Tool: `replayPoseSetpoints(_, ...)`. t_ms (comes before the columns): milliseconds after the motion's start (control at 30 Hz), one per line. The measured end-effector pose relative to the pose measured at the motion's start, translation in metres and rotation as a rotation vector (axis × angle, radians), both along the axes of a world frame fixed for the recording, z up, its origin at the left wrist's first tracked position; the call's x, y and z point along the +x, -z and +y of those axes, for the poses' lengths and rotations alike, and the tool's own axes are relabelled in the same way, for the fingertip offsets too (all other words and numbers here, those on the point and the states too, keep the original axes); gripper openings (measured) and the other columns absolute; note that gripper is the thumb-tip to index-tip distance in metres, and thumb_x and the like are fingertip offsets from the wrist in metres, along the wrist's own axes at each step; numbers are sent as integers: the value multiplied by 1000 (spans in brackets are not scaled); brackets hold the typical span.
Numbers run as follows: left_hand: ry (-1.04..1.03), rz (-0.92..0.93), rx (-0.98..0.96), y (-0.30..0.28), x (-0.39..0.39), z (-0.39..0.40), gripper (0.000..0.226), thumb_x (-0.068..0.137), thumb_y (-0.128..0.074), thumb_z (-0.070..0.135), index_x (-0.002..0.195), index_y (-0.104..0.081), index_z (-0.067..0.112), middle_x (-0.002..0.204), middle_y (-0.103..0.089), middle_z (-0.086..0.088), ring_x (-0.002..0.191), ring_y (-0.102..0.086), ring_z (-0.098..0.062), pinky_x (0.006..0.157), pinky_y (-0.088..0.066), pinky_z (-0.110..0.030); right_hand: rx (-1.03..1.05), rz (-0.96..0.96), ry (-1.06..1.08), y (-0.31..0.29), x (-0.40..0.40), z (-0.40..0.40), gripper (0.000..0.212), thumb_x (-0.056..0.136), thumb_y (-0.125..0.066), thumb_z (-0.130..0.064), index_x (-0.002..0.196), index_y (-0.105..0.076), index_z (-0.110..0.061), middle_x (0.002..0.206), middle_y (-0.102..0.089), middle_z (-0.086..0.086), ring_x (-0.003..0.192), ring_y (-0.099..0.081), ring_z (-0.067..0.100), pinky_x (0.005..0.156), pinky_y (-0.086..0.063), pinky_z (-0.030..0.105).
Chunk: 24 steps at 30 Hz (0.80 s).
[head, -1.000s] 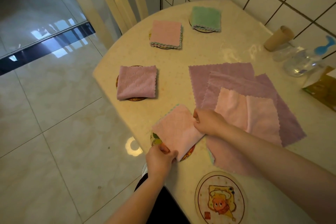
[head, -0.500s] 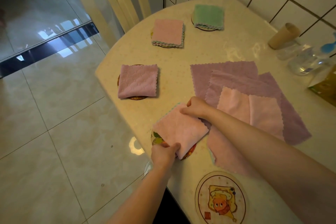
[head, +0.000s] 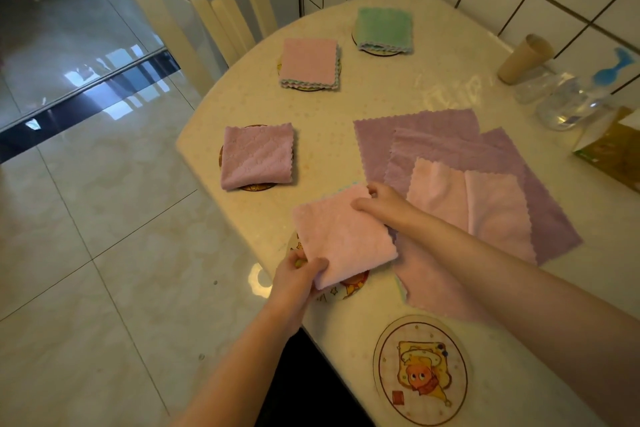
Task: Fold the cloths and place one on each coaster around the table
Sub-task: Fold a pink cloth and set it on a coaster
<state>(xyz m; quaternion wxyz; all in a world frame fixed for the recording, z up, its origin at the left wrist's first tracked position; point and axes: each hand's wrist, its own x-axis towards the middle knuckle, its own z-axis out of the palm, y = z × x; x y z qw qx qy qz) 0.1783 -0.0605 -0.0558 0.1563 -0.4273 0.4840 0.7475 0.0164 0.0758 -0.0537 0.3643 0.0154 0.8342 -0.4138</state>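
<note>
risk, as judged: folded pink cloth [head: 343, 239] sits at the counter's [head: 398, 104] near left edge, over a coaster [head: 349, 286] that pokes out beneath; left grip [head: 298, 276] pinches its near corner, right grip [head: 375, 199] pinches the far corner, so an uneven let-go could leave it askew or spill it off the edge. containers: paper cup [head: 523, 59] by the wall lies tipped, contents not visible; bare coaster [head: 420, 369] at the near edge holds nothing.
</note>
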Motion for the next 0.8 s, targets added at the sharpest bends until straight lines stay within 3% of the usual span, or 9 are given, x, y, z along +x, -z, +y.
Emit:
replayPoseSetpoints(100, 101, -7, -146, 3, 10, -15, 22, 84, -67, 13, 104, -60, 11, 105, -67, -12, 97, -66, -29, 86, -56, -48, -73, -49, 117, 8, 28, 18, 39, 80, -65, -26, 114, -51, -13, 106, -61, 8, 94, -63, 27, 77, -55, 40)
replayPoseSetpoints(133, 137, -10, -184, 6, 15, -20, 20, 84, -67, 14, 103, -61, 11, 103, -68, -11, 96, -66, -29, 86, -56, -48, -73, -57, 130, 11, 39, 22, 43, 78, -66, -27, 116, -52, -13, 104, -63, 7, 90, -64, 26, 75, -57, 42)
replayPoseSetpoints(233, 232, -17, -302, 13, 29, -28, 12, 84, -67, 13, 96, -65, 11, 99, -68, -12, 97, -65, -28, 87, -55, -47, -67, -7, 136, 19, 67, 25, 30, 84, -64, -18, 113, -54, -12, 86, -60, -2, 77, -60, 17, 54, -46, 26)
replayPoseSetpoints(400, 223, -35, -448, 24, 40, -33, 7, 84, -68, 15, 89, -67, 9, 93, -68, -10, 91, -66, -26, 79, -58, -39, 25, 143, 186, 28, 87, 15, 34, 86, -65, -21, 117, -55, -11, 106, -61, 3, 92, -58, 17, 75, -46, 27)
replayPoseSetpoints(600, 214, -17, -579, 31, 36, -25, 7, 83, -70, 23, 84, -67, 17, 87, -67, -1, 86, -65, -20, 79, -58, -40, 120, 325, 233, 29, 83, 6, 15, 89, -62, -28, 100, -57, -19, 95, -62, -5, 81, -58, 13, 60, -42, 22)
replayPoseSetpoints(700, 239, -23, -685, 32, 32, -21, 7, 84, -69, 24, 83, -66, 18, 84, -66, 3, 82, -63, -14, 74, -54, -30, 154, 308, 201, 31, 76, 6, 13, 90, -61, -24, 97, -56, -15, 92, -61, -3, 80, -58, 15, 57, -41, 20)
replayPoseSetpoints(800, 263, -8, -806, 32, 32, -17, 9, 84, -68, 24, 81, -64, 17, 80, -64, 4, 77, -60, -12, 62, -43, -18, 194, 307, 153, 33, 72, 8, 15, 89, -62, -23, 96, -55, -14, 90, -59, -2, 80, -57, 18, 63, -43, 27)
